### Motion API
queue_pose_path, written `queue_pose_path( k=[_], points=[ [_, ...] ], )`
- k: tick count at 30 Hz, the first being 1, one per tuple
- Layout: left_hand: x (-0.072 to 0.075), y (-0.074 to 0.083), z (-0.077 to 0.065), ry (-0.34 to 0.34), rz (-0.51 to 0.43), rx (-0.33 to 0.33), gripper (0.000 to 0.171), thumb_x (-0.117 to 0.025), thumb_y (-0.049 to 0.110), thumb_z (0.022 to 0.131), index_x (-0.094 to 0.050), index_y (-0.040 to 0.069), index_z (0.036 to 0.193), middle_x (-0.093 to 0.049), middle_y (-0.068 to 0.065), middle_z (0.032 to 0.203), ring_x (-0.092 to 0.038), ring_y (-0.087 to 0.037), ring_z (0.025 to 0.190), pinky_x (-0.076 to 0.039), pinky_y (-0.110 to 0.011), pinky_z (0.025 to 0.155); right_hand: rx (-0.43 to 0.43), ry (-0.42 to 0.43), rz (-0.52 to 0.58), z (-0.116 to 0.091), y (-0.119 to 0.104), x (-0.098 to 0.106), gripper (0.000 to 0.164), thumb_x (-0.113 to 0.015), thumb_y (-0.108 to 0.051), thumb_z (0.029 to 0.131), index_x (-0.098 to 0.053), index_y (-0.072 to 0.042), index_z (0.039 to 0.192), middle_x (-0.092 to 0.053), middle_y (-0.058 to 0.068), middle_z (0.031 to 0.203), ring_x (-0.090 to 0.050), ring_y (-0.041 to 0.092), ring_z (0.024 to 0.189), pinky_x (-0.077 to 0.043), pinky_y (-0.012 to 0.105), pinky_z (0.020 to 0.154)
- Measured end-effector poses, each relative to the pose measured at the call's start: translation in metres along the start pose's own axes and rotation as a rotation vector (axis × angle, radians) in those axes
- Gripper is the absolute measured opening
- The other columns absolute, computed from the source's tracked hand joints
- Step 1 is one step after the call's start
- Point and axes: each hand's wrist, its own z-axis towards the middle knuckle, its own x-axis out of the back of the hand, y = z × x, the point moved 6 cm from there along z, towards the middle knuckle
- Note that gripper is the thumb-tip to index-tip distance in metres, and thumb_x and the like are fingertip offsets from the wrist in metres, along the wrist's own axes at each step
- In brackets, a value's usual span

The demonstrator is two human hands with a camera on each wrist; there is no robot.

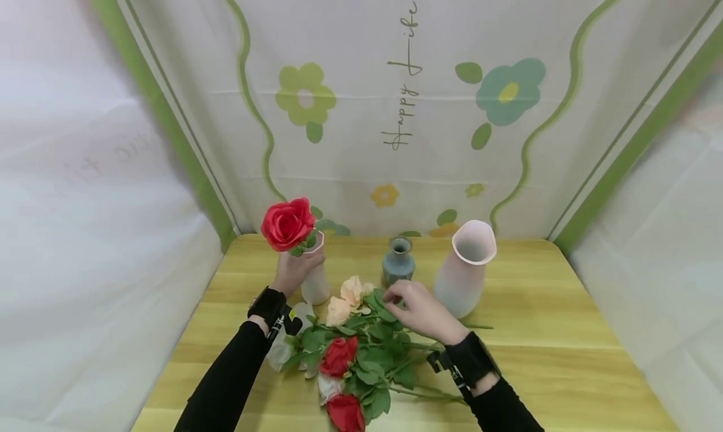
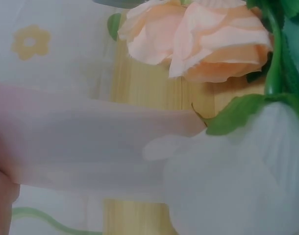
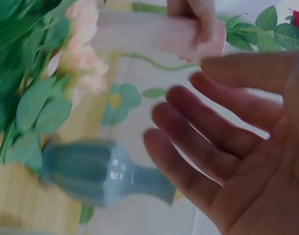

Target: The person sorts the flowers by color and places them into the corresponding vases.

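Observation:
At the left of the head view, my left hand (image 1: 292, 272) grips the upper part of a slim pink-and-white vase (image 1: 315, 286). One red rose (image 1: 287, 224) leans out of that vase's mouth. The vase's pale side (image 2: 90, 142) fills much of the left wrist view, beside a white flower (image 2: 233, 181). My right hand (image 1: 420, 309) hovers over a pile of artificial flowers, near green leaves (image 1: 380, 305). In the right wrist view its fingers (image 3: 203, 107) are relaxed, slightly bent and spread, holding nothing.
A small blue-grey vase (image 1: 398, 267) stands at the back middle. Right of it is a larger pink-and-white vase (image 1: 460, 287). Peach roses (image 1: 344, 303), red roses (image 1: 339, 356) and white flowers lie on the wooden table (image 1: 565, 369), stems pointing right. A printed cloth (image 1: 350, 156) hangs behind.

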Motion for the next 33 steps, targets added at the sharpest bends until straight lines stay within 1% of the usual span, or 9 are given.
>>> queue_pose_path(
  k=[5,8,11,15,19,23,27,30,33],
  points=[
    [0.002,0.002,0.004,-0.006,0.026,-0.013,0.065,-0.076,-0.009,0.079,-0.048,0.001,0.137,-0.054,-0.013,0.132,-0.051,-0.028,0.119,-0.046,-0.039,0.097,0.027,-0.074,-0.071,-0.018,0.007,-0.002,0.008,-0.066,-0.009,0.095,-0.069,-0.014,0.1,-0.064,-0.004,0.094,-0.06,0.008,0.086,-0.054,0.032,0.077],
    [0.002,0.003,0.007,0.005,0.059,-0.012,0.062,-0.076,-0.009,0.078,-0.05,-0.002,0.134,-0.056,-0.013,0.129,-0.053,-0.029,0.117,-0.046,-0.04,0.096,0.037,-0.083,-0.089,-0.028,0.013,-0.003,0.008,-0.067,-0.009,0.094,-0.069,-0.016,0.096,-0.063,-0.007,0.09,-0.06,0.006,0.084,-0.054,0.029,0.074],
    [0.001,0.004,0.008,-0.001,0.075,-0.011,0.061,-0.075,-0.009,0.079,-0.049,-0.005,0.133,-0.055,-0.016,0.129,-0.052,-0.03,0.117,-0.047,-0.04,0.096,0.03,-0.087,-0.1,-0.036,0.019,-0.004,0.008,-0.069,-0.01,0.094,-0.07,-0.018,0.093,-0.062,-0.01,0.087,-0.059,0.003,0.081,-0.053,0.028,0.071],
    [0.0,0.003,0.008,-0.003,0.077,0.019,0.061,-0.075,-0.008,0.08,-0.048,-0.005,0.134,-0.054,-0.016,0.13,-0.052,-0.03,0.118,-0.047,-0.043,0.096,0.032,-0.115,-0.127,-0.046,0.025,-0.007,0.011,-0.07,-0.01,0.093,-0.069,-0.02,0.09,-0.06,-0.014,0.085,-0.057,0.002,0.078,-0.051,0.025,0.068],
    [0.0,0.0,0.006,0.011,0.062,0.055,0.061,-0.077,-0.007,0.079,-0.048,-0.004,0.134,-0.055,-0.014,0.128,-0.052,-0.03,0.117,-0.046,-0.045,0.097,0.057,-0.15,-0.128,-0.053,0.026,-0.012,0.011,-0.07,-0.01,0.093,-0.069,-0.019,0.087,-0.058,-0.016,0.081,-0.055,0.001,0.073,-0.05,0.023,0.063],
    [0.002,-0.001,0.008,0.007,0.038,0.053,0.061,-0.077,-0.006,0.08,-0.049,-0.004,0.134,-0.055,-0.014,0.129,-0.052,-0.029,0.118,-0.045,-0.045,0.098,0.103,-0.201,-0.146,-0.059,0.021,-0.022,0.009,-0.071,-0.013,0.093,-0.07,-0.017,0.084,-0.055,-0.018,0.079,-0.051,-0.003,0.07,-0.047,0.019,0.06],
    [0.003,-0.001,0.008,0.009,0.022,0.053,0.06,-0.075,-0.008,0.081,-0.049,-0.002,0.134,-0.054,-0.013,0.13,-0.051,-0.027,0.119,-0.044,-0.043,0.099,0.14,-0.26,-0.205,-0.067,0.015,-0.04,0.011,-0.073,-0.019,0.091,-0.069,-0.021,0.081,-0.054,-0.017,0.079,-0.049,-0.004,0.069,-0.045,0.016,0.059],
    [0.003,0.001,0.006,0.014,0.037,0.039,0.062,-0.076,-0.009,0.08,-0.048,-0.001,0.135,-0.053,-0.015,0.131,-0.05,-0.029,0.119,-0.045,-0.042,0.098,0.138,-0.293,-0.25,-0.071,0.012,-0.052,0.014,-0.077,-0.024,0.088,-0.067,-0.022,0.078,-0.055,-0.014,0.078,-0.048,-0.004,0.067,-0.043,0.016,0.057],
    [0.001,0.001,0.004,0.009,0.061,0.032,0.064,-0.077,-0.008,0.079,-0.047,-0.002,0.135,-0.053,-0.018,0.132,-0.051,-0.031,0.119,-0.046,-0.043,0.097,0.135,-0.312,-0.297,-0.074,0.011,-0.061,0.016,-0.079,-0.028,0.086,-0.067,-0.02,0.078,-0.054,-0.012,0.075,-0.047,-0.003,0.064,-0.043,0.016,0.055]
  ],
)
